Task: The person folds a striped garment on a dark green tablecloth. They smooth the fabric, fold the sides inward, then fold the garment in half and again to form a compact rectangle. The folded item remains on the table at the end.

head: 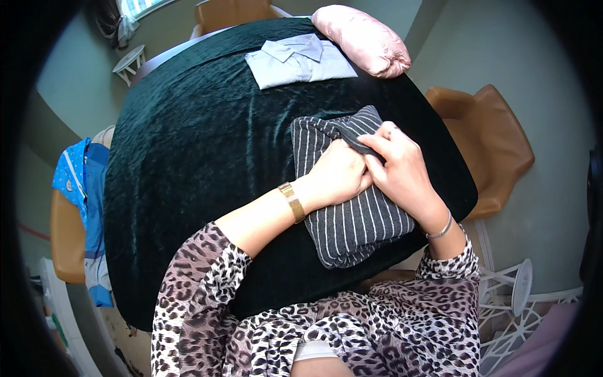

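Note:
A dark grey garment with white stripes [362,221] lies folded into a thick bundle at the near right of the table. My left hand [337,174] is curled against the middle of the bundle, gripping its fabric. A dark edge of cloth passes by its knuckles, and most of its fingertips are hidden. Close beside it, my right hand [400,162] pinches that dark edge between thumb and fingers. Both hands nearly touch each other. The far corner of the bundle [370,113] sticks out beyond my right hand.
Dark green velvet cloth [198,155] covers the table. Farther back lie a folded light-blue collared shirt [301,61] and a rolled pink padded bundle [362,40]. Tan chairs stand at the right [490,151] and left [66,240], the left one with a blue jacket [94,188] over it.

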The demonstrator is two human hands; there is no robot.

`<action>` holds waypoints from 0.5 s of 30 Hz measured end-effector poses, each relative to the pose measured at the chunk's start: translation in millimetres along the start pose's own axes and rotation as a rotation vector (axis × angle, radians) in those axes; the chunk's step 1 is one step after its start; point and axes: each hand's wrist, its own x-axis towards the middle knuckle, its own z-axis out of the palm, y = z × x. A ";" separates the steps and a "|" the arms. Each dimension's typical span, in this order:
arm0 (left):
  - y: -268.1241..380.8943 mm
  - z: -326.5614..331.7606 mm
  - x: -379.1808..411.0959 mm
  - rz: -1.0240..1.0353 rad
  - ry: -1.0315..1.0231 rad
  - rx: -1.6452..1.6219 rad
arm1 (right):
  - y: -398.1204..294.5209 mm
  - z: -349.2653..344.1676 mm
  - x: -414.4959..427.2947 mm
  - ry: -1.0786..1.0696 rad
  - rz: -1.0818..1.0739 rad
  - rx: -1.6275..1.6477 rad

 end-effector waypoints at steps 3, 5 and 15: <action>-8.1 7.8 -4.5 -0.025 0.067 0.087 | -1.0 -12.7 -18.1 0.023 0.078 -0.136; -6.7 7.9 -3.0 -0.054 0.056 0.101 | 7.8 -14.9 -32.3 -0.013 0.224 -0.116; -22.7 9.0 -0.1 -0.110 0.030 0.170 | 32.0 -5.3 -41.0 0.128 0.562 0.850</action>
